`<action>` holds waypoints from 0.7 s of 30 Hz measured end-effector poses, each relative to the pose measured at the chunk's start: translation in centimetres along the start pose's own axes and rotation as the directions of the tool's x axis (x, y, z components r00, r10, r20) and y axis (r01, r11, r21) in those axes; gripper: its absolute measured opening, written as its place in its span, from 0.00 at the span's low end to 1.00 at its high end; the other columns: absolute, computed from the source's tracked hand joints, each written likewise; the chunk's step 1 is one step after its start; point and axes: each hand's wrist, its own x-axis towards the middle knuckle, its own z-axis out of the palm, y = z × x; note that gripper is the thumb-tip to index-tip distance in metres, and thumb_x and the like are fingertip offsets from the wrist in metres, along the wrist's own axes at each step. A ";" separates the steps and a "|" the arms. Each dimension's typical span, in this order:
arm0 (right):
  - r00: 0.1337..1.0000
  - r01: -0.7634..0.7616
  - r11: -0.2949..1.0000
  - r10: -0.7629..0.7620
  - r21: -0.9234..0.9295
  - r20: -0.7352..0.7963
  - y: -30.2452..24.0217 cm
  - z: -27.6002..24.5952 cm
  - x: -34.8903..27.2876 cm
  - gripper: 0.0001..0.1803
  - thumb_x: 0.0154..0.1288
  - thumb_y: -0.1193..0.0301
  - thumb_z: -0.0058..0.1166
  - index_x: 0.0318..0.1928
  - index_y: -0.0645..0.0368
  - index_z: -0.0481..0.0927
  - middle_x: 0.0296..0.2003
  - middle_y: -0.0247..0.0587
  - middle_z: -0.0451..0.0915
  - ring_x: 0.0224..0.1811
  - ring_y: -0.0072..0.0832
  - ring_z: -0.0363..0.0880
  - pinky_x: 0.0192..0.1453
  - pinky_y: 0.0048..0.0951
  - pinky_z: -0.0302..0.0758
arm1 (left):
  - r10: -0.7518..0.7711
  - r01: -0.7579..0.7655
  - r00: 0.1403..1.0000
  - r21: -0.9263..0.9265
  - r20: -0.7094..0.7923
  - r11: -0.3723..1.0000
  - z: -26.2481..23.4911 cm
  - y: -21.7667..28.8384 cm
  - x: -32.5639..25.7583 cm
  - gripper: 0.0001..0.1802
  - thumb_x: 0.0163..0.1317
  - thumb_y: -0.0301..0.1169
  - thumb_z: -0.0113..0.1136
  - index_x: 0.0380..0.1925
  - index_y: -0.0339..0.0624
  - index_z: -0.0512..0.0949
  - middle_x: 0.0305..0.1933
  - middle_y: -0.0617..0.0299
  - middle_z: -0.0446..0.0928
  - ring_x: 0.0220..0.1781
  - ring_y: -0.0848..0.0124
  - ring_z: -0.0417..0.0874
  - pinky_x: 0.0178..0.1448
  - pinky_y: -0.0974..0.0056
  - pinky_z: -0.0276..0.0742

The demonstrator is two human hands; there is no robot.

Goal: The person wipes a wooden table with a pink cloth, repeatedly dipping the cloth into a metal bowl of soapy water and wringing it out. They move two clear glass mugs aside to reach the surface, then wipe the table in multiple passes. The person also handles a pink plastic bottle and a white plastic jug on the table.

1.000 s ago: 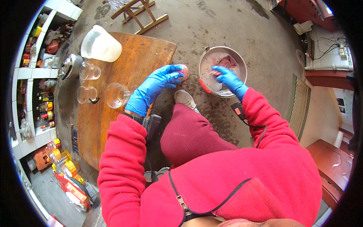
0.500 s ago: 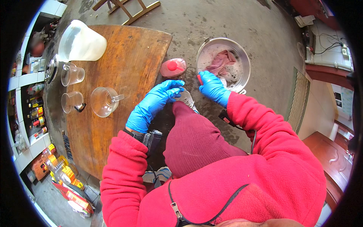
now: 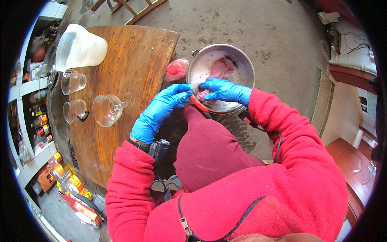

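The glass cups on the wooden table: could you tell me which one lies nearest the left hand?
The widest glass cup, with its handle pointing right, lies nearest the left hand; the two smaller ones sit farther left.

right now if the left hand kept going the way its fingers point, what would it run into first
Probably the rim of the metal bowl on the floor: the left hand points up and to the right, its fingers right at the near edge beside the red handle and the right hand. Depth is hard to judge.

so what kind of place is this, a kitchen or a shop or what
Probably a home kitchen or back room with a bare concrete floor. A worn wooden table holds glass cups, shelves at the left carry bottles, and a metal basin of raw meat sits on the floor.
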 end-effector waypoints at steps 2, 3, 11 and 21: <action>0.999 0.036 0.889 -0.040 -0.456 0.000 1.9 0.3 -0.2 0.26 0.59 0.61 0.60 0.55 0.62 0.77 0.53 0.54 0.75 0.58 0.50 0.73 0.61 0.42 0.72 | 0.001 -0.001 1.000 -0.010 -0.001 1.000 -0.2 -0.2 -0.2 0.19 0.71 0.36 0.55 0.59 0.46 0.75 0.54 0.67 0.79 0.54 0.74 0.78 0.58 0.66 0.72; 0.999 0.012 0.787 0.021 -0.617 0.046 2.5 0.7 -0.1 0.26 0.59 0.62 0.59 0.55 0.63 0.77 0.54 0.56 0.74 0.59 0.50 0.72 0.62 0.42 0.71 | 0.002 -0.002 1.000 -0.012 0.001 1.000 -0.3 -0.4 -0.2 0.19 0.71 0.36 0.54 0.59 0.46 0.74 0.54 0.67 0.79 0.54 0.74 0.78 0.58 0.66 0.71; 0.721 -0.422 0.635 0.668 -0.647 0.186 3.9 -0.4 2.7 0.18 0.56 0.68 0.53 0.47 0.51 0.86 0.44 0.45 0.85 0.46 0.49 0.83 0.51 0.44 0.79 | -0.013 0.014 1.000 0.012 -0.014 1.000 -0.4 -0.4 -1.3 0.19 0.71 0.37 0.55 0.59 0.46 0.74 0.54 0.68 0.78 0.55 0.75 0.78 0.57 0.66 0.72; 0.973 -0.091 0.949 0.149 0.301 -0.177 -3.3 -8.6 -3.6 0.12 0.73 0.65 0.49 0.39 0.62 0.76 0.38 0.34 0.79 0.43 0.24 0.75 0.56 0.29 0.71 | 0.061 -0.061 0.998 0.005 0.032 0.998 0.2 1.5 0.2 0.20 0.68 0.34 0.60 0.58 0.43 0.75 0.53 0.66 0.79 0.53 0.74 0.79 0.58 0.67 0.75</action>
